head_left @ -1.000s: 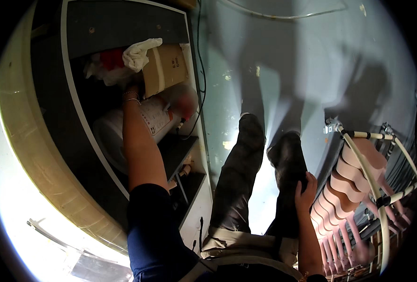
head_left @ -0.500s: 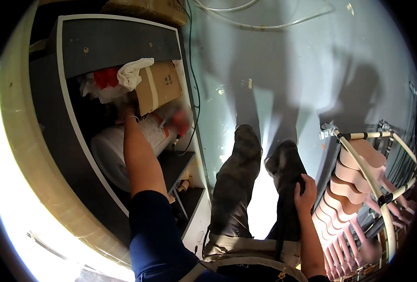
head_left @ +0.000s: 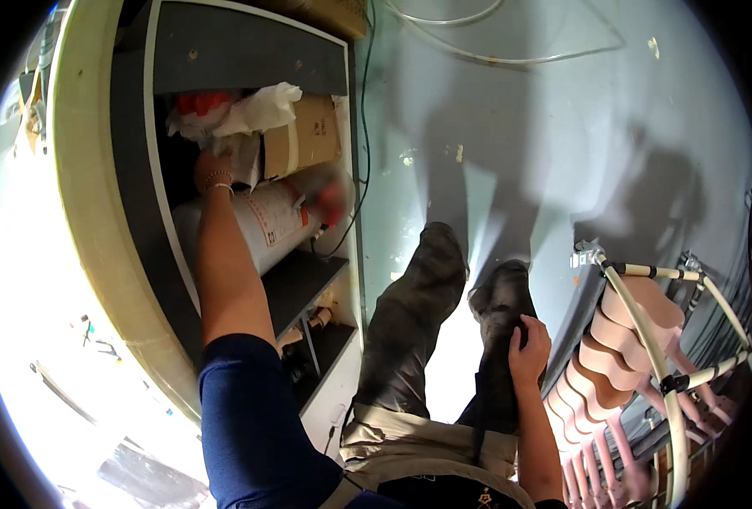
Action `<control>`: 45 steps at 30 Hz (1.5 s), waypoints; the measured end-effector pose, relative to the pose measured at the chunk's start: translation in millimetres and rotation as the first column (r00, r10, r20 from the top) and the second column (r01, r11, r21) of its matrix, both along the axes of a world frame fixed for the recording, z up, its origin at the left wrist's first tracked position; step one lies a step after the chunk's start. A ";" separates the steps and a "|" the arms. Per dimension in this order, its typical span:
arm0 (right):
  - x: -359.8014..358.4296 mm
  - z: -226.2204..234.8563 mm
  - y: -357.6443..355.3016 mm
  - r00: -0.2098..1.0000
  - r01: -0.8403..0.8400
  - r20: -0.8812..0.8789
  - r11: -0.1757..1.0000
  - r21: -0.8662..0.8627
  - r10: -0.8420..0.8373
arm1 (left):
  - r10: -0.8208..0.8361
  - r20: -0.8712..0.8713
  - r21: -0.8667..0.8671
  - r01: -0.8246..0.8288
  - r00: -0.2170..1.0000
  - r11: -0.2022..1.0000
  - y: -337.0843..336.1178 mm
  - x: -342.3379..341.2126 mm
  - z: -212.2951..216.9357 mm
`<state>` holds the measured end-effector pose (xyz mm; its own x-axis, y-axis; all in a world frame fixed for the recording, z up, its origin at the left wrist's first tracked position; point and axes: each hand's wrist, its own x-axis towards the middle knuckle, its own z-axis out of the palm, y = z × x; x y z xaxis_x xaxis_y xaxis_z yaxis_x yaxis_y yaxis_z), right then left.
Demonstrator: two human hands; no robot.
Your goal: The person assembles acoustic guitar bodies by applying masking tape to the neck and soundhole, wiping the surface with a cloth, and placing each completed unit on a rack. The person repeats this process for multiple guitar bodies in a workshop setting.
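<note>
My left hand, with a beaded bracelet at the wrist, reaches into a dark shelf compartment above a grey-white cylinder. Its fingers are closed on the lower part of a crumpled white plastic bag; the fingertips are hard to make out in shadow. Something red shows at the bag's upper left. Beside the bag stands a brown cardboard box. The cylinder lies on its side, with a label and a red fitting at its right end. My right hand rests on my leg, holding nothing, its fingers apart.
The dark cabinet with pale edging stands on the left, with a lower shelf. A black cable runs down its side. Clear tubing lies on the floor. At right, a tubular rack stands by stacked pink-brown pieces.
My view has shifted, so the cabinet appears farther right. My left hand has moved up beside the bag, whose lower part is now drawn out next to it. My right hand stays on my leg.
</note>
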<state>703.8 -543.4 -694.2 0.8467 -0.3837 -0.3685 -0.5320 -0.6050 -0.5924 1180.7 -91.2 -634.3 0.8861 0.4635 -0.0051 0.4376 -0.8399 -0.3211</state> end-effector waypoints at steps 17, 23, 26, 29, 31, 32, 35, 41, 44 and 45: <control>-36.1 -6.2 -15.6 0.998 0.051 -0.049 0.999 0.001 -0.051 | -0.076 -0.071 0.337 0.096 0.995 0.937 -32.7 1.4 40.5; -33.1 -0.6 -13.4 0.998 0.054 -0.025 0.999 0.002 -0.054 | 0.077 -0.285 0.214 -0.015 0.955 0.977 -35.7 0.8 33.2; -24.3 6.4 -4.0 0.999 0.020 -0.031 1.000 -0.003 -0.020 | 0.124 -0.284 0.144 -0.085 0.951 0.986 -32.6 0.9 37.8; -24.2 5.6 2.8 0.999 -0.044 -0.023 0.998 -0.048 0.043 | 0.023 -0.210 0.202 0.020 0.977 0.979 -14.3 -10.4 22.7; -29.0 2.6 2.1 0.998 -0.045 -0.038 0.998 -0.047 0.043 | 0.022 -0.255 0.181 0.025 0.967 0.983 -27.5 -15.5 22.7; -30.8 -0.1 2.8 0.998 -0.049 -0.037 0.998 -0.035 0.047 | 0.027 -0.269 0.182 0.023 0.963 0.983 -41.1 -19.7 30.5; -33.2 -4.8 6.3 0.999 -0.037 -0.010 0.998 -0.058 0.036 | 0.065 -0.306 0.246 0.013 0.950 0.969 -85.0 -26.5 56.8; -32.6 -11.8 12.7 0.994 -0.108 -0.021 0.989 -0.097 0.106 | 0.061 -0.292 0.217 0.004 0.955 0.976 -129.0 -63.8 87.0; -29.7 -7.3 19.7 0.994 -0.105 -0.035 0.989 -0.103 0.102 | 0.176 -0.262 -0.037 -0.192 0.949 0.981 -154.2 -116.2 94.3; -31.5 -5.9 20.3 0.995 -0.101 -0.029 0.989 -0.106 0.099 | 0.193 -0.223 -0.130 -0.225 0.955 0.966 -158.7 -142.2 102.6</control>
<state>672.3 -523.1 -700.1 0.8743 -0.3359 -0.3504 -0.4789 -0.7151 -0.5092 1038.5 -249.9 -531.7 0.7413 0.6174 -0.2632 0.5460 -0.7828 -0.2985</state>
